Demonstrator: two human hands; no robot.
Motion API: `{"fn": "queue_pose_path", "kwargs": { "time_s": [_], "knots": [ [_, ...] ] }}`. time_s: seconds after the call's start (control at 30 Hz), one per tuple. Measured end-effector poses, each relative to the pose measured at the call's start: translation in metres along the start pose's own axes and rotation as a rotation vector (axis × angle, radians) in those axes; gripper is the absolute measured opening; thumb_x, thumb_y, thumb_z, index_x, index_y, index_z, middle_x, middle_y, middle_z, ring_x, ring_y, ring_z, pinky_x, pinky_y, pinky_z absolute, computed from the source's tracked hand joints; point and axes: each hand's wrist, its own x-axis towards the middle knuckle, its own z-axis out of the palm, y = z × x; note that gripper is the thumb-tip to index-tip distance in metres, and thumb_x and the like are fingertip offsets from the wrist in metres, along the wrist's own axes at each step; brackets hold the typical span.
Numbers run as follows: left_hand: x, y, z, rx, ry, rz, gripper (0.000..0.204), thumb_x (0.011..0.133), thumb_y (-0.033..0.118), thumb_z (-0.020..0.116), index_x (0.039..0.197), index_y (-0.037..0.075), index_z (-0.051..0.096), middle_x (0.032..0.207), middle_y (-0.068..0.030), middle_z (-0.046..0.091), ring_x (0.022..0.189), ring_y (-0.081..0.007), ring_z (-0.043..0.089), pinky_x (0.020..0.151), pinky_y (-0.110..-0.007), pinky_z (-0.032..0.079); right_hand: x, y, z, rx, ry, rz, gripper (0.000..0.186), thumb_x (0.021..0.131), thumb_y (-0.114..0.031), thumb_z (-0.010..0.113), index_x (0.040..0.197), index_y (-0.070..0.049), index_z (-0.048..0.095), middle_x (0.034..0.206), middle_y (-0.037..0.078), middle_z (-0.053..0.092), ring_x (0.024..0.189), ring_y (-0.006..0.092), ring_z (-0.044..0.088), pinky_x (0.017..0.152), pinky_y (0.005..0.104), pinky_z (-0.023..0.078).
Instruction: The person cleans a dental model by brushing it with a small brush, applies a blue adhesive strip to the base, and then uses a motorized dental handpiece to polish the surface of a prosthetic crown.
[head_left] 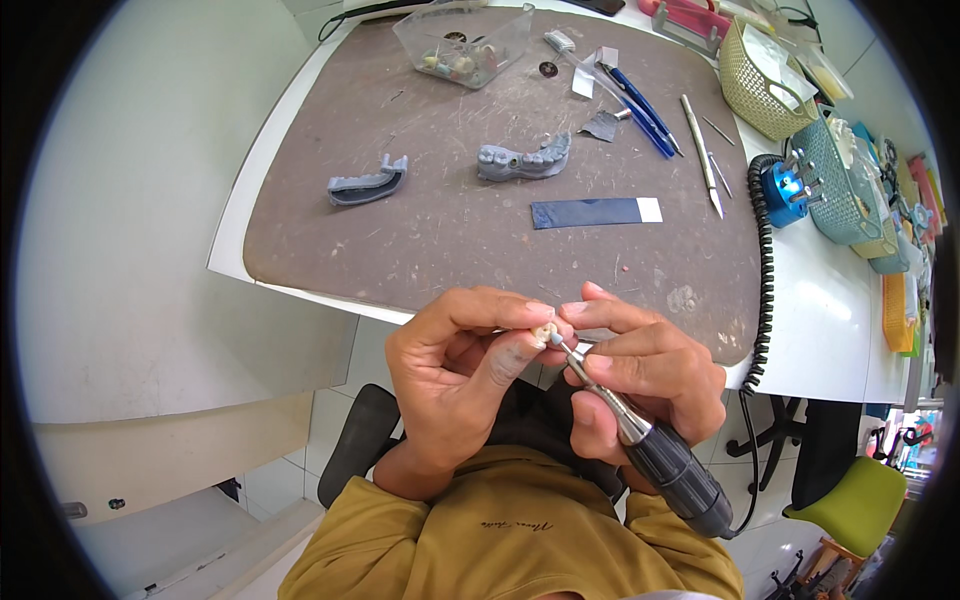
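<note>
Between the thumb and index finger of my left hand [450,365] is a small cream-coloured dental crown [541,333]. My right hand [655,370] is closed round a black and silver dental handpiece [672,468], held like a pen. Its small pale grey tip [557,341] is right at the crown; whether they touch I cannot tell. Both hands meet just in front of the table's near edge. Beyond them lie a grey dental model [524,160] with a row of teeth, a smaller grey model piece [368,184] and a dark blue strip [588,213] with a white end.
At the back stands a clear plastic box [465,55] with small pieces inside. Blue pens [645,110] and a slim knife [702,155] lie at the back right. A black coiled cord [766,270], a blue bur holder [787,192] and woven baskets [835,175] line the right side.
</note>
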Motion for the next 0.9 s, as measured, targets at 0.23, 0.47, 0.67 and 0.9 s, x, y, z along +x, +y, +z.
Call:
{"fn": "queue_pose_path", "kwargs": {
  "time_s": [0.23,0.47,0.67,0.9],
  "knots": [
    [0.0005,-0.0003,-0.0009,0.026,-0.016,0.018,0.012,0.097,-0.004,0.066,0.109,-0.007,0.068,0.106,-0.0186,0.071,0.095,-0.0212,0.073,0.084,-0.034,0.063,0.0009,0.0010,0.0009,-0.003,0.002,-0.013,0.023,0.077,-0.004,0.086,0.094,0.000,0.071,0.087,0.014,0.075,0.099,0.0356,0.076,0.095,0.0522,0.060],
    [0.0013,0.0007,-0.0014,0.018,-0.027,0.008,0.012,0.098,-0.004,0.066,0.109,-0.007,0.067,0.105,-0.0188,0.071,0.095,-0.0213,0.073,0.085,-0.034,0.063,0.0006,-0.0016,-0.0009,0.026,-0.005,0.014,0.022,0.078,-0.004,0.086,0.094,0.000,0.071,0.087,0.013,0.075,0.099,0.0356,0.076,0.096,0.0525,0.060],
    [0.0011,0.0015,-0.0004,0.016,-0.014,0.004,0.012,0.097,-0.003,0.067,0.109,-0.007,0.067,0.104,-0.0192,0.071,0.095,-0.0217,0.073,0.086,-0.035,0.063,0.0019,-0.0003,-0.0002,0.002,-0.012,-0.006,0.024,0.078,-0.005,0.087,0.095,0.000,0.071,0.086,0.012,0.075,0.099,0.0359,0.076,0.096,0.0528,0.059],
    [0.0017,0.0009,-0.0011,0.025,-0.013,0.014,0.011,0.097,-0.003,0.068,0.107,-0.007,0.067,0.105,-0.0196,0.071,0.096,-0.0228,0.073,0.086,-0.035,0.063,0.0020,-0.0008,-0.0001,0.029,0.005,-0.007,0.023,0.077,-0.003,0.087,0.095,-0.001,0.072,0.085,0.013,0.074,0.099,0.0361,0.076,0.095,0.0525,0.060]
  ]
}}
